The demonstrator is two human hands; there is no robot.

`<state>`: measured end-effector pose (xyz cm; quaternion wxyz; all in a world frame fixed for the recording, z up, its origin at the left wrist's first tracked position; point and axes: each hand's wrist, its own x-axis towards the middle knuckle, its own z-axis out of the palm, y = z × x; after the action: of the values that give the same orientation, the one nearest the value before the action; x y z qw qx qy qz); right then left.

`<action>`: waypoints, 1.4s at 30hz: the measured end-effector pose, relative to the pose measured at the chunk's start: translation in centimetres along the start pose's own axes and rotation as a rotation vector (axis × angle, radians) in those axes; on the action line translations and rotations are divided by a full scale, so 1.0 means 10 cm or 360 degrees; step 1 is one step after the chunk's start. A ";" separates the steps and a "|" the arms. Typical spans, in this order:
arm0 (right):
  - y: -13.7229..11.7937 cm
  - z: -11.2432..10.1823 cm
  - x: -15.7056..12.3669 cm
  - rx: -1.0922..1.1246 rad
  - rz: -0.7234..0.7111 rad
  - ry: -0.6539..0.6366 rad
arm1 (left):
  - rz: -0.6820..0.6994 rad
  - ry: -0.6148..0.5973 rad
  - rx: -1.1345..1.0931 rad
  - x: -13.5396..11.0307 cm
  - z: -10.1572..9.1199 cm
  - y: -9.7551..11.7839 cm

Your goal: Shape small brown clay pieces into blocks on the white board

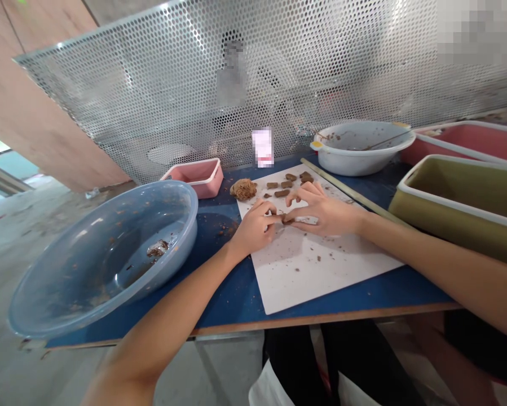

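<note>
My left hand (254,226) and my right hand (321,213) meet over a white board (312,270) on the blue table. Both pinch a small brown clay piece (285,219) between their fingertips, just above the board. Beyond my fingers lie several small flattened clay pieces (282,193) in a loose row. A rough brown clay lump (243,189) sits at the board's far left corner. Clay crumbs are scattered over the board.
A large blue plastic basin (101,254) with muddy residue overhangs the table's left edge. A small pink tray (198,176) stands behind it. A white bowl (358,148), a wooden stick (346,190), an olive tub (464,200) and a pink tub (468,141) stand at the right. Perforated metal screen behind.
</note>
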<state>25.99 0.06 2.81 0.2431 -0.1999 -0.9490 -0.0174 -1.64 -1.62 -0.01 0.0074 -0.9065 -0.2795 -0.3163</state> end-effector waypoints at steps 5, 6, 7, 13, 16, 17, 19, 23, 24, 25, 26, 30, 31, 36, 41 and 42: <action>0.04 0.08 -0.01 0.0022 0.0338 0.0026 | -0.0059 0.0249 0.0022 -0.02 0.02 -0.01; 0.06 0.11 -0.02 0.0021 0.0400 0.0009 | -0.0082 0.0288 0.0036 -0.02 0.02 -0.01; 0.07 0.14 -0.02 0.0017 0.0462 -0.0007 | -0.0102 0.0314 0.0046 -0.03 0.02 -0.02; 0.12 0.31 -0.02 0.0071 0.0624 -0.0123 | -0.0168 0.0303 0.0042 -0.04 0.02 -0.01; 0.14 0.37 -0.02 0.0103 0.0646 -0.0087 | -0.0145 0.0296 0.0037 -0.02 0.02 0.01; 0.14 0.38 -0.02 0.0107 0.0656 -0.0068 | -0.0146 0.0291 0.0036 -0.02 0.01 0.01; 0.15 0.42 -0.01 0.0112 0.0675 -0.0043 | -0.0160 0.0278 0.0032 -0.01 0.01 0.02; 0.16 0.47 -0.01 0.0114 0.0653 -0.0001 | -0.0184 0.0266 0.0024 -0.01 0.00 0.03; 0.15 0.47 0.00 0.0112 0.0641 0.0016 | -0.0193 0.0262 0.0027 -0.01 0.00 0.03; 0.15 0.47 0.00 0.0107 0.0634 0.0033 | -0.0202 0.0262 0.0032 -0.01 0.00 0.03; 0.14 0.47 0.00 0.0101 0.0630 0.0045 | -0.0209 0.0264 0.0036 -0.01 0.00 0.03; 0.14 0.47 0.00 0.0085 0.0633 0.0059 | -0.0228 0.0280 0.0048 -0.01 0.01 0.03; 0.14 0.47 0.00 0.0089 0.0633 0.0060 | -0.0238 0.0275 0.0050 -0.01 0.01 0.03; 0.15 0.46 0.01 0.0097 0.0637 0.0056 | -0.0294 0.0247 0.0031 -0.01 0.00 0.03; 0.12 0.43 0.02 0.0076 0.0633 0.0043 | -0.0312 0.0238 0.0033 0.00 0.00 0.03; 0.11 0.42 0.02 0.0071 0.0627 0.0041 | -0.0312 0.0240 0.0033 0.00 0.00 0.03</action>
<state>24.31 1.67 -0.86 0.2582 -0.3760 -0.8886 0.0489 -1.51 -1.88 0.04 0.0068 -0.8483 -0.3686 -0.3800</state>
